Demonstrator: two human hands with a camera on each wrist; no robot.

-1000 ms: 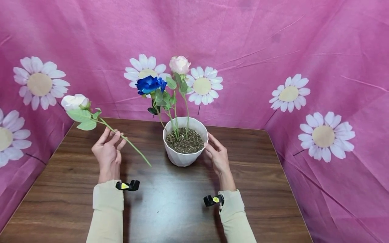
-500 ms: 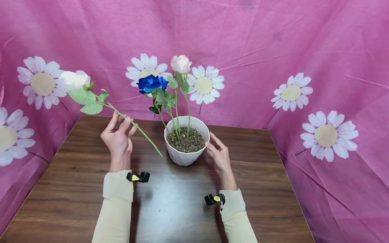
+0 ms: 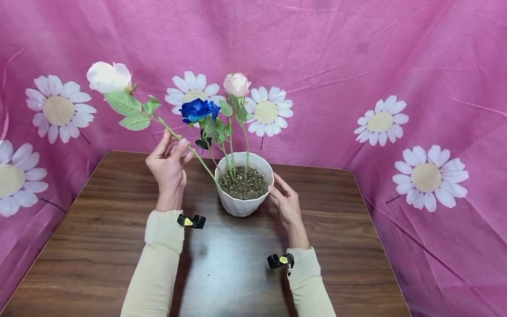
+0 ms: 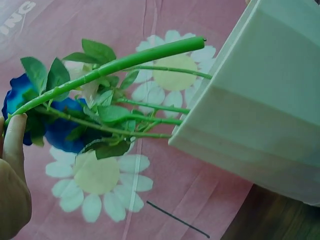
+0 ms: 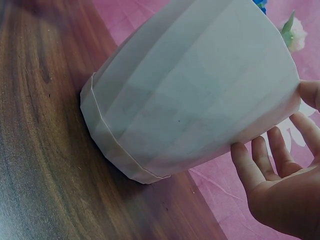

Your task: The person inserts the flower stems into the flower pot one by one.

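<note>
My left hand (image 3: pixel 168 171) pinches the green stem of a white artificial rose (image 3: pixel 108 78) between thumb and fingers. Its bloom tilts up to the left, and the lower stem end overlaps the left rim of a white faceted flower pot (image 3: pixel 241 206) in the head view. Seen from the left wrist, the bare stem tip (image 4: pixel 197 44) points toward the pot's mouth. At the pot's right side, my right hand (image 3: pixel 288 204) holds it, thumb by the rim and fingertips against the wall. Blue roses (image 3: pixel 196 110) and a pale pink rose (image 3: pixel 236 84) stand in the potting soil (image 3: pixel 249 187).
The pot stands on a dark wood-grain table (image 3: pixel 332 246). Pink cloth (image 3: pixel 317 44) printed with large daisies hangs behind and at both sides. A black wrist camera (image 3: pixel 192 221) sits at the left cuff, and another camera (image 3: pixel 279 260) at the right.
My left hand has moved right and up, bringing the white rose toward the pot and its stem end to the rim. The right hand stays on the pot.
</note>
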